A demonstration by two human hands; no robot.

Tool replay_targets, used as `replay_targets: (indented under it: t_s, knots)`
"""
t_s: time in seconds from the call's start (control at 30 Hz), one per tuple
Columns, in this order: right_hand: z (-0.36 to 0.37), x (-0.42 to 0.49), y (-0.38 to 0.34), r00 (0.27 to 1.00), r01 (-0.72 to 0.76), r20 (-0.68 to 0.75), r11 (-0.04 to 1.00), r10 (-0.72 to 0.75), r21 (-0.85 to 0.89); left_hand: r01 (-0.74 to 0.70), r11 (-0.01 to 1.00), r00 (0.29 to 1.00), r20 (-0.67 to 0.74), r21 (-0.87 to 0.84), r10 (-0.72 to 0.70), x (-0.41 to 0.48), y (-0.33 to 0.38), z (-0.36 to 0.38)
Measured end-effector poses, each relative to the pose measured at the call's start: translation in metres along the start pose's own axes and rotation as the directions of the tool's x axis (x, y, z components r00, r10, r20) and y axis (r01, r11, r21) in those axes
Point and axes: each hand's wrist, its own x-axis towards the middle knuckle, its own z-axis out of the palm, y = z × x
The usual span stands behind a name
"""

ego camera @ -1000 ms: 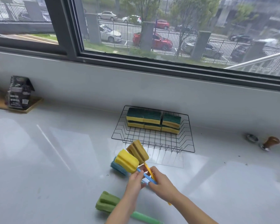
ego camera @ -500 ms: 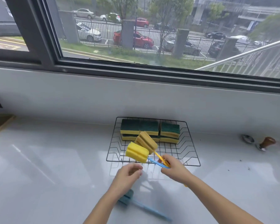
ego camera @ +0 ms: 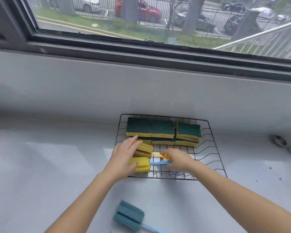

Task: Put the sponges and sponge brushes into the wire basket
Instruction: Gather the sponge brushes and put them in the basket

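Note:
A black wire basket (ego camera: 213, 145) stands on the white counter against the wall. Several green-and-yellow sponges (ego camera: 160, 130) are stacked along its back. Two sponge brushes lie in its front left part: a mustard one (ego camera: 145, 149) with an orange handle and a bright yellow one (ego camera: 142, 163) with a blue handle. My left hand (ego camera: 123, 155) rests flat over the two foam heads. My right hand (ego camera: 178, 159) grips both thin handles. A teal sponge brush (ego camera: 128, 216) with a blue handle lies on the counter in front of the basket.
A grey wall and a window sill rise right behind the basket. Two small metal objects (ego camera: 278, 140) sit at the counter's right edge. White counter (ego camera: 49, 165) spreads to the left.
Both hands have carried the yellow and mustard brushes forward and down into the basket. My left hand has moved onto their foam heads. The view has shifted closer; the green brush is out of frame.

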Motion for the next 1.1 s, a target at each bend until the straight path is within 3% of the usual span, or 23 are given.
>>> replay_targets:
  t_s: [0.1,0.23,0.4,0.53,0.8,1.1]
  knots:
    - [0.009,0.014,0.007,1.0,0.02,0.021,0.998,-0.019,-0.052,-0.045,0.991,0.993,0.113,0.13,0.03,0.012,-0.007,0.018]
    - [0.024,0.019,0.012,0.999,0.026,-0.021,0.999,-0.027,-0.045,-0.031,0.989,0.999,-0.019,0.147,0.034,0.014,-0.011,0.032]
    - [0.028,0.006,0.009,0.985,0.035,-0.171,0.966,0.009,0.254,0.026,0.993,0.996,-0.09,0.115,-0.015,0.018,-0.01,0.037]
    - [0.027,-0.004,0.012,0.956,0.031,-0.292,0.99,0.011,0.14,0.067,0.993,0.991,-0.126,0.1,-0.054,0.018,-0.007,0.039]
    - [0.034,-0.01,0.011,0.937,-0.015,-0.346,0.997,0.039,0.071,0.111,0.992,0.985,-0.138,0.062,-0.102,0.019,-0.004,0.038]
    - [0.042,-0.008,0.015,0.964,-0.031,-0.257,0.988,0.069,0.15,0.076,0.986,0.991,-0.117,0.146,-0.059,0.019,-0.003,0.037]
